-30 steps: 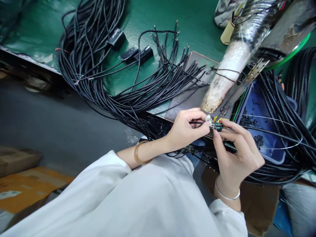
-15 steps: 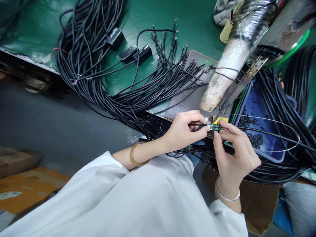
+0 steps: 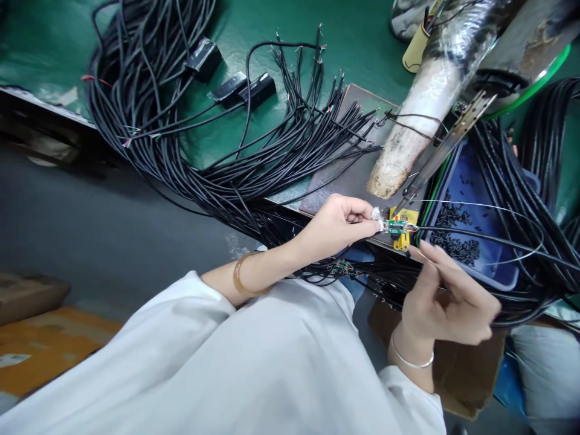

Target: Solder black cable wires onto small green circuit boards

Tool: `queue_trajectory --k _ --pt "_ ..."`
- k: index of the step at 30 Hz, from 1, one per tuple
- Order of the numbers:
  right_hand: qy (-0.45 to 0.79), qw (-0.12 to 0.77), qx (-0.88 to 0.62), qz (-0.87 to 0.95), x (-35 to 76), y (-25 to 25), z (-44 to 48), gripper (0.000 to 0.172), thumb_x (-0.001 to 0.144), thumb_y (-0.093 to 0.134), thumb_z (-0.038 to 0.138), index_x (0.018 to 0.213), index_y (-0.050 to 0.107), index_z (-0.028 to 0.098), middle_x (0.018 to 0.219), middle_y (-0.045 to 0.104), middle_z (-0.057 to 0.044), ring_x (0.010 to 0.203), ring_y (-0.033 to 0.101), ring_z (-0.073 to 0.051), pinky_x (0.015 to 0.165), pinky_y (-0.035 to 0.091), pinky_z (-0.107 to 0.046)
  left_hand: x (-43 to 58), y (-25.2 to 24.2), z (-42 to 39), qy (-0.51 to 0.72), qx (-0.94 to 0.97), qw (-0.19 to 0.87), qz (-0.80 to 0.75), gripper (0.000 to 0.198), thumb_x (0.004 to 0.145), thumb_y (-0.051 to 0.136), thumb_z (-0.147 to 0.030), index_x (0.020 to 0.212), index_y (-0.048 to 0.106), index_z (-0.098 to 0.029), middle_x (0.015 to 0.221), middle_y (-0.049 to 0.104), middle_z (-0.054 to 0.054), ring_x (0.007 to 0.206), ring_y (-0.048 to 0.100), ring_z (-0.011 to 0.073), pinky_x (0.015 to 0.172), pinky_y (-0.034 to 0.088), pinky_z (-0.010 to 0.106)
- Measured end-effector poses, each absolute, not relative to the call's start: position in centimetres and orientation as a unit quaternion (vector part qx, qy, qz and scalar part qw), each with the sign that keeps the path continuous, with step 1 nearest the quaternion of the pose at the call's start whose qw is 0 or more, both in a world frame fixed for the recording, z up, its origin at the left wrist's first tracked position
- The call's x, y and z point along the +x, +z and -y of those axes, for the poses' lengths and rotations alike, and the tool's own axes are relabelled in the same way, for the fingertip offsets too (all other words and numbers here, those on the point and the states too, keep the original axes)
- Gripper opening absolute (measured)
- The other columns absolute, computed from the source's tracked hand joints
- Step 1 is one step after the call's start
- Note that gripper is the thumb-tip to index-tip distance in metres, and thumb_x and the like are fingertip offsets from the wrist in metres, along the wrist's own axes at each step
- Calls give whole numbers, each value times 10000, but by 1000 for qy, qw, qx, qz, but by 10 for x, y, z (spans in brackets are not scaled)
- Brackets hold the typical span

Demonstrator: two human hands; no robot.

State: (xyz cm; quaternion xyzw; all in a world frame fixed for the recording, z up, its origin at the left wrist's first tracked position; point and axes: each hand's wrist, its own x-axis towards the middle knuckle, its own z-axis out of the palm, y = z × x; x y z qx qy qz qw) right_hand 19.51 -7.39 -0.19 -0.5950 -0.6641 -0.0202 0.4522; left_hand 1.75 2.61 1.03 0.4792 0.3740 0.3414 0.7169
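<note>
Your left hand has thumb and forefinger closed in a pinch, with short wires at the fingertips; the exact contact is partly hidden. A white wrapping shows at a fingertip. The green circuit board sits directly right of that pinch, its left edge meeting the wires. A yellow piece shows beneath it.

Your right hand stands clear of the board, below and right of it. Its thumb and forefinger are nearly together on a thin silver wire; blur limits the reading of that grip.

A pointed metal tool slants down to the board, its tip just beyond your left fingertips; contact cannot be confirmed. A black cable leaves the board's right end and passes above your right fingertips, over a blue bin holding small black parts.

Below your left fingers, more boards lie among cables. Beyond the same fingers, a wrapped tube angles down, a large cable bundle spreads left, and black boxes lie farther off on the green bench.
</note>
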Motion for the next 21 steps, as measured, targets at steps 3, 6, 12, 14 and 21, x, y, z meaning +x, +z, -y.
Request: queue_trajectory --k 3,6,12,14,21 --pt "-101 418 -578 694 181 -2 57 217 838 738 103 999 646 215 1138 765 -43 957 766 -192 770 647 -282 20 7 -25 362 476 713 -367 186 763 679 -207 622 578 -139 561 467 -46 524 393 53 498 319 199" --pt "-85 415 -565 708 173 -4 46 204 838 724 84 963 609 199 1227 734 -78 1015 754 -188 822 647 -280 23 2 -25 381 485 697 -365 130 786 670 -210 692 628 -129 636 539 -22 589 474 68 568 412 201" --pt "-70 451 -577 677 173 -3 45 193 831 725 78 944 616 188 1169 757 -79 969 767 -191 819 661 -287 17 -3 -14 425 607 532 -409 120 774 723 -197 841 643 -139 850 629 19 744 608 103 675 525 204" --pt "-58 449 -592 667 174 -2 45 169 842 723 100 940 619 192 1166 758 -78 944 770 -193 803 666 -300 14 -5 -8 430 630 497 -415 251 766 763 -199 969 624 -152 878 670 14 744 641 103 702 546 205" --pt "4 467 -589 659 174 1 45 165 836 720 96 928 626 195 1145 755 -75 978 762 -206 832 674 -346 11 -17 0 496 689 346 -399 105 872 680 -129 975 659 -133 774 675 -15 623 577 52 617 501 153"
